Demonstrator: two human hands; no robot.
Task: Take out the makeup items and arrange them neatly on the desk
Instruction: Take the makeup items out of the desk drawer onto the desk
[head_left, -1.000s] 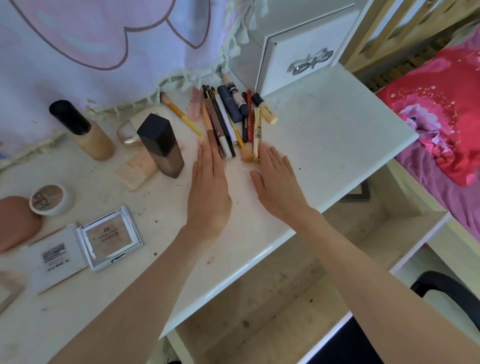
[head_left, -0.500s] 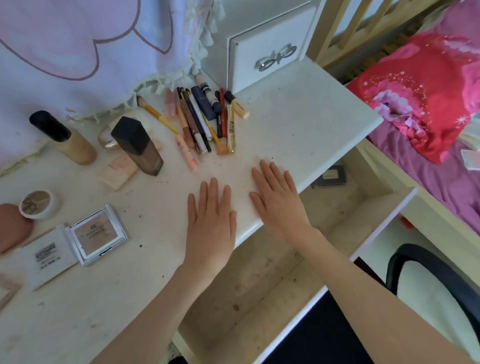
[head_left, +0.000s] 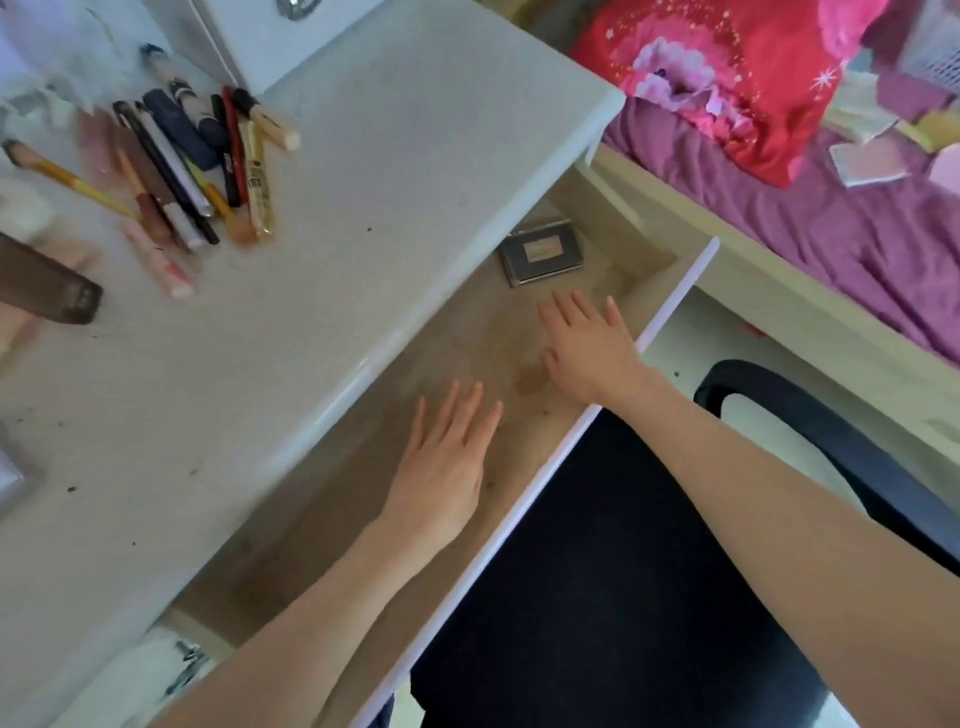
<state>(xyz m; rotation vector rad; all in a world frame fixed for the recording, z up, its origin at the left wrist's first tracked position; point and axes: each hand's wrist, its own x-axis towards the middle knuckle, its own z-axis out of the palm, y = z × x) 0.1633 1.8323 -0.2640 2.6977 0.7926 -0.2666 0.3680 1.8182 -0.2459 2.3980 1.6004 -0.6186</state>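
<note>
Wooden drawer (head_left: 519, 332) holds one dark compact (head_left: 543, 251) — left hand (head_left: 441, 467) and right hand (head_left: 587, 348) flat, fingers spread, empty.

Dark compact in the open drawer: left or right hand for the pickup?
Right. The right hand lies open just short of the dark compact; the left hand is further back along the drawer.

I see a compact (head_left: 543, 251) lying in the open drawer (head_left: 670, 306) below the worktop (head_left: 363, 208), at its far right end. On the worktop's far left lies a bundle of pencils and brushes (head_left: 197, 166). A bed (head_left: 831, 228) stands right of the worktop.
</note>
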